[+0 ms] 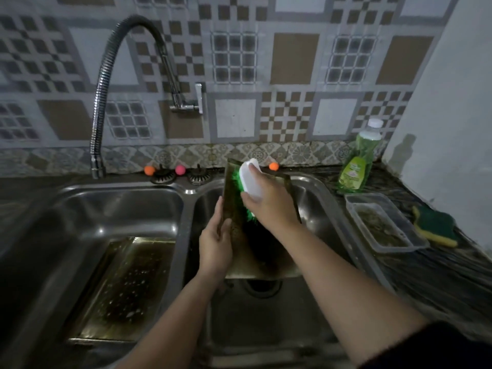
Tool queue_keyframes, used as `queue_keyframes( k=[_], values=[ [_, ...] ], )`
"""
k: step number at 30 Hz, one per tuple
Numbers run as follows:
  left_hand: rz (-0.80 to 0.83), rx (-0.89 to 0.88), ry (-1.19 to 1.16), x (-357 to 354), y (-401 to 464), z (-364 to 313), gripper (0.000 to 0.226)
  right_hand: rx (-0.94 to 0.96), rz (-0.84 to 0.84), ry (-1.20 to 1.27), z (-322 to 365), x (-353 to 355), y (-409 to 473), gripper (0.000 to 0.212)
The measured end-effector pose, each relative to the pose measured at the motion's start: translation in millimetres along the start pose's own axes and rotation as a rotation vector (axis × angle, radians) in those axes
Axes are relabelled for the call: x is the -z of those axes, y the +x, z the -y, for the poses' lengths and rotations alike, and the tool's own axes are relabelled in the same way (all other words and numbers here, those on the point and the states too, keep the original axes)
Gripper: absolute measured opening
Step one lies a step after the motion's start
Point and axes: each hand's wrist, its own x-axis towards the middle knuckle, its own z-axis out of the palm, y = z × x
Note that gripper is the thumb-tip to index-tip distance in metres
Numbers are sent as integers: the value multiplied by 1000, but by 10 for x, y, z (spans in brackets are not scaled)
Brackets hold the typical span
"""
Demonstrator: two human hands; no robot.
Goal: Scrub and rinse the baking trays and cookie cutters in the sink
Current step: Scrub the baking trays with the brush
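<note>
A dark, greasy baking tray (pixel 234 203) stands tilted up over the right sink basin (pixel 314 198). My left hand (pixel 216 243) grips its left edge. My right hand (pixel 269 201) is shut on a white scrub brush (pixel 251 179) with green bristles, pressed against the tray's face. A second baking tray (pixel 127 286) lies flat in the left basin (pixel 106 203), wet and spotted with droplets. No cookie cutters can be made out.
A flexible chrome faucet (pixel 99 107) arcs over the left basin, no water running. On the right counter stand a green dish soap bottle (pixel 358 161), a clear plastic container (pixel 383 225) and a green-yellow sponge (pixel 436 227). Orange and pink knobs (pixel 165 170) sit behind the sink.
</note>
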Motion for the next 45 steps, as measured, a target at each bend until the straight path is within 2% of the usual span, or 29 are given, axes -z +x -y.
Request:
queue_keyframes(
  k=[4, 7, 11, 13, 18, 20, 25, 28, 31, 35, 39, 45],
  values=[
    [-133, -39, -36, 273, 219, -44, 51, 138, 79, 43, 267, -159, -490, 71],
    [-104, -70, -44, 334, 205, -47, 55, 202, 75, 117, 267, -191, -859, 71],
    [-22, -128, -39, 105, 81, -51, 56, 31, -43, 64, 187, 24, -43, 67],
    [-12, -136, -45, 42, 110, -121, 55, 10, -70, 49, 206, 122, 232, 68],
    [-143, -134, -63, 203, 363, -238, 55, 114, 0, 89, 289, -14, -558, 72],
    [-131, -139, -61, 226, 345, -245, 55, 142, 1, 97, 197, -18, -769, 71],
    [-25, -215, -39, 12, 120, -292, 56, -81, -79, 72, -118, 329, -8, 68],
    [-52, -222, -35, -80, 126, -340, 55, -128, -25, 64, -200, 514, 175, 68],
    [-178, -201, -1, 3, 221, -367, 53, -50, 54, -43, -326, 292, -344, 70],
    [-236, -191, 205, 103, 275, -349, 51, -52, 169, 181, -529, 239, -718, 71],
    [-293, -182, 283, -61, 119, -321, 51, -145, -1, 321, -358, 504, -409, 61],
    [-325, -329, 461, -356, -191, -345, 59, -216, -149, 393, 9, 825, -70, 80]
  ],
)
